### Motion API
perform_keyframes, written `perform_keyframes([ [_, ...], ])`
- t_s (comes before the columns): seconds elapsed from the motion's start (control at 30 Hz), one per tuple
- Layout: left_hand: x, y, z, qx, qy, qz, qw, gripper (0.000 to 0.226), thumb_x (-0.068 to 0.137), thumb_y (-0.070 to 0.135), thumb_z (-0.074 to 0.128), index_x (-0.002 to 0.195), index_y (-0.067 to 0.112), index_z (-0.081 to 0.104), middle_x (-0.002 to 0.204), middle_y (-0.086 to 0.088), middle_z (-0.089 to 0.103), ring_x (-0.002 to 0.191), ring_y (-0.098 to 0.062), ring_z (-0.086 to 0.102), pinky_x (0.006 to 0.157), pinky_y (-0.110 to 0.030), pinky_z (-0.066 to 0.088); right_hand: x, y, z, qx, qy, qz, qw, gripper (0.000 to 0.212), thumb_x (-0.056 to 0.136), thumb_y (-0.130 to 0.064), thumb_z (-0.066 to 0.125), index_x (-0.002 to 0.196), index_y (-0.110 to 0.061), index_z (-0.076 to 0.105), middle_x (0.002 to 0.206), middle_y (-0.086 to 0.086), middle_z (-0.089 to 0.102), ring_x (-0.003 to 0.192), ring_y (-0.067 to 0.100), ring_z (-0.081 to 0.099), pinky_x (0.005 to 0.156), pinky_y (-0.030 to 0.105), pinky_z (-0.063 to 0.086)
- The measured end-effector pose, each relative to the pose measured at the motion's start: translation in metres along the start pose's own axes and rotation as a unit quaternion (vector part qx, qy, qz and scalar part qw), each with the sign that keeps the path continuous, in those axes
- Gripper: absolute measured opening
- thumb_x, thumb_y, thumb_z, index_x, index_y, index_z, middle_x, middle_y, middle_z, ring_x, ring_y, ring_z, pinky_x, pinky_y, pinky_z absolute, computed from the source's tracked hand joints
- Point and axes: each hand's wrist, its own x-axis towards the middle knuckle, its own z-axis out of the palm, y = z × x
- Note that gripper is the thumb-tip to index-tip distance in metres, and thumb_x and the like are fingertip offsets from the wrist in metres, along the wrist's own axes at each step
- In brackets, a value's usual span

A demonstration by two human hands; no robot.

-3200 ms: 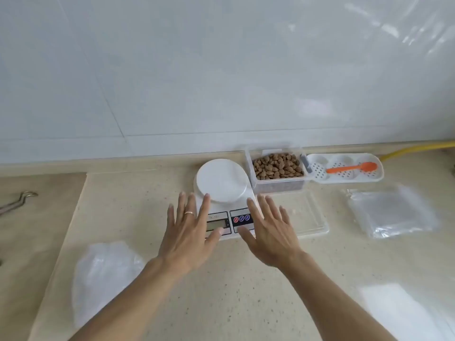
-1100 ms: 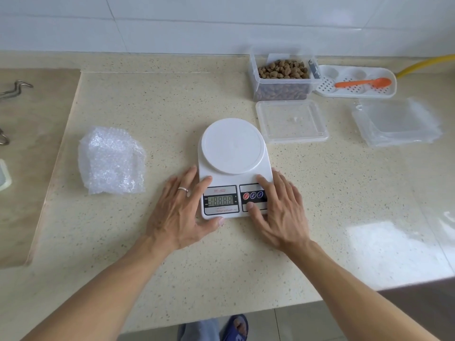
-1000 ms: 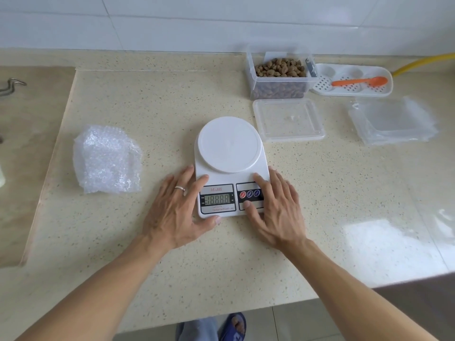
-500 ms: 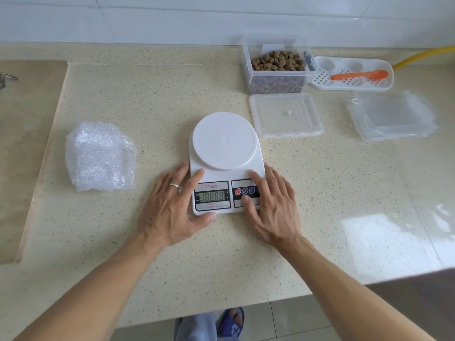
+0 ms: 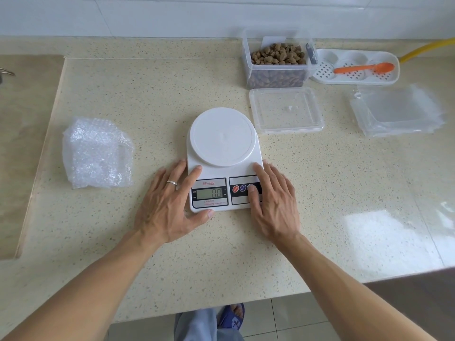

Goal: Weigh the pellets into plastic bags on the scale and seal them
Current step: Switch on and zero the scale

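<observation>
Head view showed the scale (image 5: pixel 222 158) between both flat, released hands; the right hand (image 5: pixel 273 200) touched its buttons, the left hand (image 5: pixel 170 203) its side. The plastic bags (image 5: pixel 396 110) lay far right, nearer the right hand, pellets (image 5: pixel 277 55) beyond.

A white scale (image 5: pixel 223 163) with a bare round platform sits mid-counter, display reading 0.0. Brown pellets (image 5: pixel 277 55) fill an open clear tub at the back edge. Clear plastic bags (image 5: pixel 396 110) lie stacked flat near the right edge.
</observation>
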Motion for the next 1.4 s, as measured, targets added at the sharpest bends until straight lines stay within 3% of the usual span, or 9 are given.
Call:
perform_keyframes([
  [0.27,0.001,0.000,0.000,-0.004,0.000,-0.001,1.000,0.096,0.076,0.078,0.040,0.150,0.019,0.023,0.153,-0.022,0.030,0.142,-0.032,0.029,0.117,-0.049,0.021,0.002,0.001,0.002,0.044,0.032,0.017,0.998,0.050,0.098,-0.042,0.037,0.144,-0.024,0.045,0.149,0.000,0.049,0.143,0.014,0.033,0.117,0.033,0.022],
  [0.63,0.001,-0.001,0.002,-0.001,0.009,-0.001,1.000,0.098,0.076,0.080,0.037,0.151,0.018,0.022,0.153,-0.021,0.031,0.143,-0.031,0.027,0.118,-0.048,0.020,0.004,0.001,0.004,0.058,0.046,0.019,0.997,0.046,0.096,-0.039,0.046,0.140,-0.024,0.050,0.145,0.001,0.053,0.141,0.017,0.038,0.114,0.040,0.029],
  [1.03,0.001,-0.001,-0.002,-0.002,0.001,0.004,1.000,0.097,0.076,0.080,0.038,0.151,0.020,0.022,0.154,-0.019,0.029,0.143,-0.031,0.027,0.119,-0.047,0.019,0.001,-0.005,0.003,0.009,0.015,0.021,1.000,0.048,0.100,-0.035,0.034,0.146,-0.020,0.039,0.151,0.007,0.045,0.145,0.021,0.033,0.119,0.043,0.024],
  [1.2,0.000,0.003,-0.007,-0.005,-0.013,-0.002,1.000,0.096,0.075,0.077,0.040,0.147,0.015,0.028,0.155,-0.019,0.027,0.143,-0.035,0.025,0.116,-0.058,0.017,0.001,-0.012,-0.014,-0.028,-0.080,0.021,0.996,0.064,0.099,-0.049,0.013,0.154,-0.017,0.021,0.161,0.012,0.023,0.150,0.025,0.019,0.123,0.043,0.014],
  [1.3,0.009,0.014,-0.023,-0.020,0.002,0.025,0.999,0.088,0.080,0.069,0.042,0.145,0.012,0.033,0.156,-0.016,0.025,0.146,-0.032,0.018,0.115,-0.060,0.012,0.006,-0.007,-0.036,-0.069,-0.105,0.024,0.992,0.069,0.097,-0.053,0.006,0.155,-0.018,0.017,0.164,0.010,0.016,0.150,0.026,0.017,0.123,0.043,0.013],
  [1.4,0.036,0.030,-0.045,-0.025,0.033,0.074,0.996,0.070,0.088,0.056,0.040,0.141,0.010,0.040,0.154,-0.015,0.030,0.145,-0.032,0.022,0.114,-0.059,0.018,0.014,0.006,-0.062,-0.095,-0.100,0.054,0.989,0.072,0.095,-0.057,0.004,0.154,-0.019,0.020,0.164,0.009,0.016,0.150,0.026,0.019,0.122,0.045,0.016],
])
